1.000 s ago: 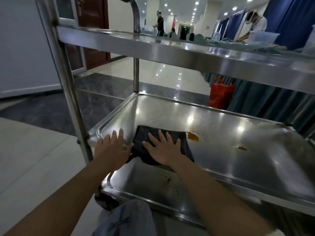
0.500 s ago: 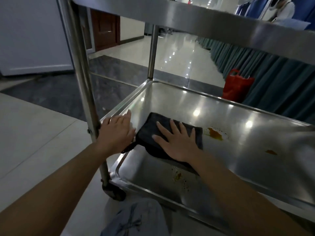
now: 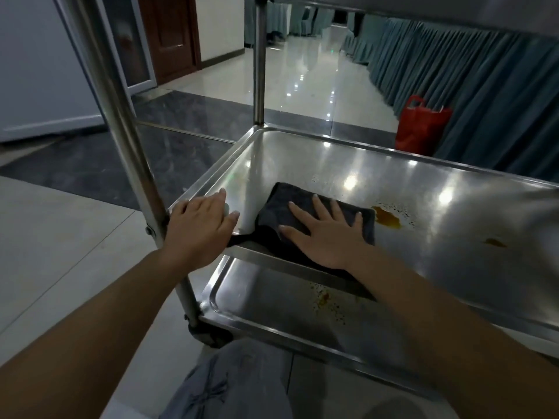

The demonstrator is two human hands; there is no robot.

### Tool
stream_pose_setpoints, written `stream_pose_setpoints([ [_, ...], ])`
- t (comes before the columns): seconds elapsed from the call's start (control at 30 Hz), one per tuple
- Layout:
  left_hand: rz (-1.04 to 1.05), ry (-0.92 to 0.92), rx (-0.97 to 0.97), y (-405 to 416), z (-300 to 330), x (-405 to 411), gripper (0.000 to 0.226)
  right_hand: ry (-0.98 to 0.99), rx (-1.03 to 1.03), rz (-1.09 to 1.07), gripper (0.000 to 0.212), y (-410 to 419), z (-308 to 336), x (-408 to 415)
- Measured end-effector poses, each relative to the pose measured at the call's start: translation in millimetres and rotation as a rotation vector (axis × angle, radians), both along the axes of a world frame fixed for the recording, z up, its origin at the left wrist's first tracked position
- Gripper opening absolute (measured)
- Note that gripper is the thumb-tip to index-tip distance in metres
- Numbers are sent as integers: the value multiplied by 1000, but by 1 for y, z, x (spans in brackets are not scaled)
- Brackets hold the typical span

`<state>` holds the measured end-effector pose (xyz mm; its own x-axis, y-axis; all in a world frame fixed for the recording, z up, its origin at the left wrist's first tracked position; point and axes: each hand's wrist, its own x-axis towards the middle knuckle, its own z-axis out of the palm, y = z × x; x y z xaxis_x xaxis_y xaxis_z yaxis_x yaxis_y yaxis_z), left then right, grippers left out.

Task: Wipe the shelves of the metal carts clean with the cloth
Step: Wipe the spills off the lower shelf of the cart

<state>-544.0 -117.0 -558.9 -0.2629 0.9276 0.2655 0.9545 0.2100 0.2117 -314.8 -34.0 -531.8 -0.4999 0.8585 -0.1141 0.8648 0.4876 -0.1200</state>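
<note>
From the head camera, you are crouching at the near left corner of the metal cart [image 3: 133, 122], looking down onto its middle shelf [image 3: 453, 213]. Your right hand [image 3: 326, 234] is lying flat on the dark cloth [image 3: 284, 213], fingers spread and straight, palm pressing the cloth onto the left part of that shelf. The cloth's near edge is hanging over the shelf's near rim. Just right of the cloth, almost touching its far right corner, an orange-brown stain [image 3: 388, 220] is sitting on the metal, with dark specks around it; a smaller orange smear [image 3: 494, 242] is lying farther right, well apart from the cloth.

Your left hand [image 3: 201, 226] is resting on the shelf's near left corner rim, beside the upright post, fingers relaxed and draped over the edge rather than clenched.

Below, the bottom shelf [image 3: 272, 309] is showing a patch of orange-brown spatter [image 3: 325, 299] under your right forearm. Your knee in grey fabric [image 3: 233, 385] is filling the near foreground. Far right on the floor, a red bag [image 3: 422, 124] is standing against teal curtains [image 3: 484, 86].
</note>
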Motion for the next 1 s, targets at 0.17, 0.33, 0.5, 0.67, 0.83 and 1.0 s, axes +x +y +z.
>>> stream_pose_setpoints([
  [0.17, 5, 31, -31, -4, 2, 5, 70, -30, -10, -35, 68, -6, -1, 4],
  [0.33, 13, 16, -84, -2, 8, 0, 46, -8, -36, 60, 68, -4, 10, -67],
  [0.5, 33, -117, -29, 0, 12, 3, 59, 14, -31, 73, 72, -9, 8, -59],
  [0.67, 69, 101, -178, 4, 32, 28, 53, 42, -45, 35, 75, -15, 1, 32],
  [0.83, 54, 108, -221, 21, 43, 82, 60, 29, -42, -103, 73, -14, 2, 147],
  [1.0, -99, -84, -163, 39, 36, 153, 58, -6, -40, -277, 77, -10, 4, 225],
])
